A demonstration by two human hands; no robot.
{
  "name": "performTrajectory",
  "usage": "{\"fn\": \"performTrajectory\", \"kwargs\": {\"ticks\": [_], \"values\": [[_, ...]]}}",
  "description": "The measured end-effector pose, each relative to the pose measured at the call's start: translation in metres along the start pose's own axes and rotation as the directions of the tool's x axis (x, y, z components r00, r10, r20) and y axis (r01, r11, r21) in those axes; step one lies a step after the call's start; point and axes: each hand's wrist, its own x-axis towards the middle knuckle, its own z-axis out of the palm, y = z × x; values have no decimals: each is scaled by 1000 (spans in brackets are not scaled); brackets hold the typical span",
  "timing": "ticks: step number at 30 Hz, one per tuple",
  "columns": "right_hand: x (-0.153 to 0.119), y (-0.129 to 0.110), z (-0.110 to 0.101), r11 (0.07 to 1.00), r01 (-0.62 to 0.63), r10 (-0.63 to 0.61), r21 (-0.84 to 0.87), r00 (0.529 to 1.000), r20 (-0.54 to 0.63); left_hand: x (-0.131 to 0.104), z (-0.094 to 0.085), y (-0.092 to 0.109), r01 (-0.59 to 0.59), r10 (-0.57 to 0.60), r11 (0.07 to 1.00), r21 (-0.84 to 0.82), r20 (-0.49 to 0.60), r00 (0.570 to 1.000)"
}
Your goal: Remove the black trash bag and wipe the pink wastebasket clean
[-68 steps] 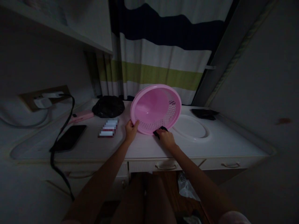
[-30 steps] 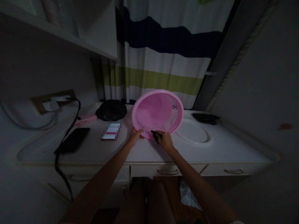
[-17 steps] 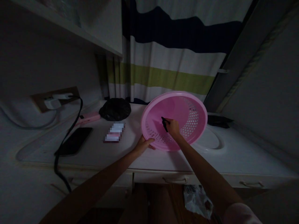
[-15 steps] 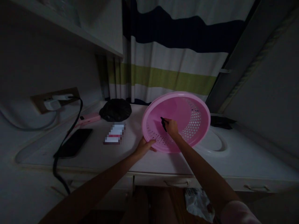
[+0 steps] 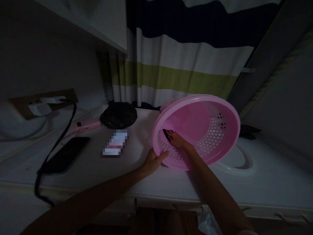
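A pink plastic basket (image 5: 195, 101) with a perforated side lies tilted on the white desk, its opening facing me. My left hand (image 5: 154, 160) grips the basket's lower left rim, thumb on the inside and fingers behind. Inside the basket, my right hand (image 5: 177, 138) holds a small black cloth-like piece (image 5: 168, 133) against the inner wall on the left. The fingers of my right hand are bent over the black piece and partly hidden by it.
Left on the desk (image 5: 137, 186) are a lit phone (image 5: 115, 143), a dark phone (image 5: 65, 155), a pink device (image 5: 88, 124), a black bag (image 5: 119, 115) and a cable (image 5: 58, 137). A white ring (image 5: 248, 163) and a black item (image 5: 250, 130) lie right, a striped curtain (image 5: 190, 76) behind.
My right hand has moved the black piece slightly left and down along the basket's inner wall. The view has shifted, and the basket looks larger and farther right. My left hand keeps its grip.
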Motion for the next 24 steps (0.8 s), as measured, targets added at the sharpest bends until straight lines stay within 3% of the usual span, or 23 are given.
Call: {"fn": "performTrajectory", "kwargs": {"ticks": [4, 8, 13, 16, 18, 20, 24], "values": [[-11, 8, -8, 987, 85, -90, 132, 995, 33, 6, 3, 6, -123, 126, 992, -35, 108, 986], [-20, 13, -8, 991, 72, -80, 114, 995, 65, 9, 2, 9, -80, 81, 996, -29, 66, 994], [-21, 23, -1, 970, -186, 196, -160, 979, 55, 11, 0, 9, -27, 27, 999, -31, 10, 1000], [-21, 28, 1, 913, -355, 362, -201, 932, -3, 13, 1, 10, -38, 40, 999, -39, 55, 998], [-19, 28, 2, 896, -402, 406, -188, 914, -15, 14, 2, 11, -46, 49, 998, -44, 77, 996], [-16, 24, 2, 920, -354, 359, -167, 933, 2, 14, 3, 12, -54, 57, 998, -43, 69, 996], [-10, 11, -3, 997, -46, 50, -66, 997, 62, 12, 4, 15, -84, 86, 996, -31, 58, 995]]}}
